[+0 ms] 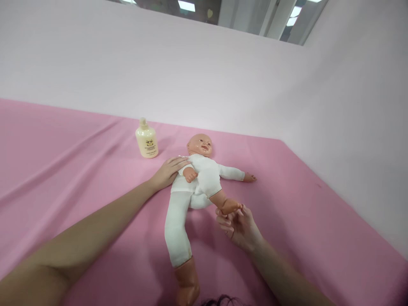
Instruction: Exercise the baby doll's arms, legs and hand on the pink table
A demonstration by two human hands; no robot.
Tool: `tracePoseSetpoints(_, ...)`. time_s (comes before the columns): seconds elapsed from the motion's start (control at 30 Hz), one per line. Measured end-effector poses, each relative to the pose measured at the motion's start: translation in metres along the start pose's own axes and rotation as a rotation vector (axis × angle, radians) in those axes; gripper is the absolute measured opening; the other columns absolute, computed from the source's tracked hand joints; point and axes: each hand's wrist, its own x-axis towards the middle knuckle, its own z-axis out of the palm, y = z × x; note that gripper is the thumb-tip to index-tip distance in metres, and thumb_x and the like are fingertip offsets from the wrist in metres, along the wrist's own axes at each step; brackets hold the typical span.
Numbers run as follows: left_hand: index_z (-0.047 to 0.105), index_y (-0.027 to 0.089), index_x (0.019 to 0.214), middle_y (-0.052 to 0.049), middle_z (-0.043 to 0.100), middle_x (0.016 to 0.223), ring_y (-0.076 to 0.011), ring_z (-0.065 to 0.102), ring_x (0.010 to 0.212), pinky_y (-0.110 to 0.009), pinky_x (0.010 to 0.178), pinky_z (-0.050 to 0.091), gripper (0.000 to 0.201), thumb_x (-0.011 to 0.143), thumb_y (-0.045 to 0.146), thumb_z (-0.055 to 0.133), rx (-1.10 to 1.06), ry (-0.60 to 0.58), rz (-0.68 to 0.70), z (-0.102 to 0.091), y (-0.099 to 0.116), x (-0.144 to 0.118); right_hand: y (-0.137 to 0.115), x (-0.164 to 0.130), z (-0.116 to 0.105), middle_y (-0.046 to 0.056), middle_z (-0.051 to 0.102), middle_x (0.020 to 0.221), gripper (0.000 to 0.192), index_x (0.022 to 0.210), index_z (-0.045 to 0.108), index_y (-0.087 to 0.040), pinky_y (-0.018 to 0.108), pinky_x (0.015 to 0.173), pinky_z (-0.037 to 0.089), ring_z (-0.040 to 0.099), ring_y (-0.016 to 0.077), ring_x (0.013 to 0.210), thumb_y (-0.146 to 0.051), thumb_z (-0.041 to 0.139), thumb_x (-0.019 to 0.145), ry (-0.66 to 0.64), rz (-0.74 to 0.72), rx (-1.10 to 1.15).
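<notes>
A baby doll (200,170) in a white cloth body lies on its back on the pink sheet, its head toward the wall. My left hand (168,172) rests flat along the doll's upper arm and side, fingers stretched out. With thumb and fingers, my right hand (240,227) grips the doll's foot (230,206), and that leg is raised and bent at the knee. The doll's other leg (178,229) stretches toward me, its foot near the bottom edge. One doll arm reaches out to the right; the other bends over the body by my left hand.
A pale yellow pump bottle (147,140) stands upright left of the doll's head. The pink sheet (79,157) has creases at the left. A white wall (143,63) rises behind and along the right, with a window (204,12) at the top.
</notes>
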Motion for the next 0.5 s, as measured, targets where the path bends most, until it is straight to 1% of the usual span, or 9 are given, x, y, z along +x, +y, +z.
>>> tracePoseSetpoints(0.17, 0.047, 0.025, 0.137, -0.008, 0.050, 0.143, -0.0207, 0.043, 0.134, -0.046, 0.111, 0.035, 0.042, 0.097, 0.023, 0.036, 0.018, -0.008, 0.007, 0.0004, -0.0012, -0.0010, 0.0004, -0.0002, 0.0005, 0.004, 0.058, 0.079, 0.042, 0.086, 0.061, -0.017, 0.015, 0.045, 0.030, 0.034, 0.0067, 0.057, -0.053, 0.075, 0.069, 0.026, -0.005, 0.015)
tracePoseSetpoints(0.33, 0.048, 0.026, 0.136, -0.007, 0.051, 0.143, -0.0205, 0.043, 0.134, -0.046, 0.112, 0.034, 0.042, 0.097, 0.023, 0.034, -0.001, -0.037, -0.044, -0.0014, 0.0019, 0.0001, 0.0004, -0.0013, 0.0007, 0.003, 0.058, 0.080, 0.043, 0.086, 0.062, -0.018, 0.016, 0.046, 0.031, 0.035, 0.0073, 0.058, -0.055, 0.075, 0.068, 0.038, 0.002, 0.005)
tracePoseSetpoints(0.5, 0.048, 0.027, 0.136, -0.007, 0.052, 0.142, -0.0227, 0.043, 0.133, -0.049, 0.112, 0.033, 0.043, 0.095, 0.022, 0.038, -0.047, -0.040, -0.084, -0.0030, 0.0051, 0.0014, 0.0008, -0.0017, 0.0027, 0.004, 0.056, 0.081, 0.046, 0.085, 0.064, -0.016, 0.017, 0.047, 0.031, 0.035, 0.0074, 0.059, -0.057, 0.074, 0.067, 0.027, 0.019, -0.035)
